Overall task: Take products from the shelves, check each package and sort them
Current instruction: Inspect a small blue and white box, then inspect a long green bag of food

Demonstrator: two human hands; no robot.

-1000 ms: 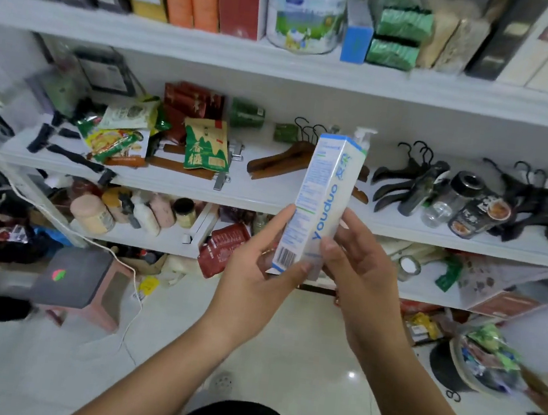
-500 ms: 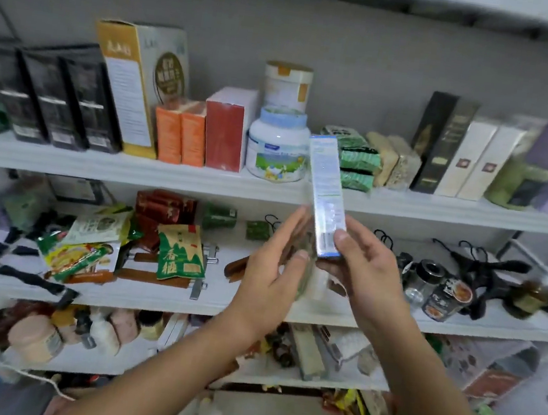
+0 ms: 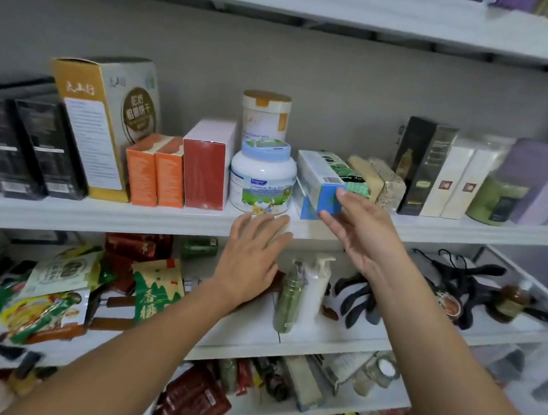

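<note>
A long white and blue carton [image 3: 316, 174] lies on its side on the upper shelf [image 3: 92, 216], pushed in between a white milk-powder tub [image 3: 261, 185] and green packets [image 3: 359, 187]. My right hand [image 3: 362, 232] is at the carton's blue front end. Its forefinger tip and thumb touch that end with the fingers nearly straight. My left hand [image 3: 249, 256] hovers flat and palm-down just before the shelf edge, below the tub, and holds nothing.
Orange boxes [image 3: 154, 172], a red box [image 3: 205, 168] and black cartons [image 3: 31, 146] stand to the left; dark, white and purple boxes to the right. The shelf below holds a white pump bottle [image 3: 317, 281], a green bottle [image 3: 290, 299], snack bags [image 3: 46, 303] and black hangers [image 3: 464, 275].
Earlier both hands held the carton upright in the air. It now lies on the upper shelf, my left hand has let go, and the view has risen.
</note>
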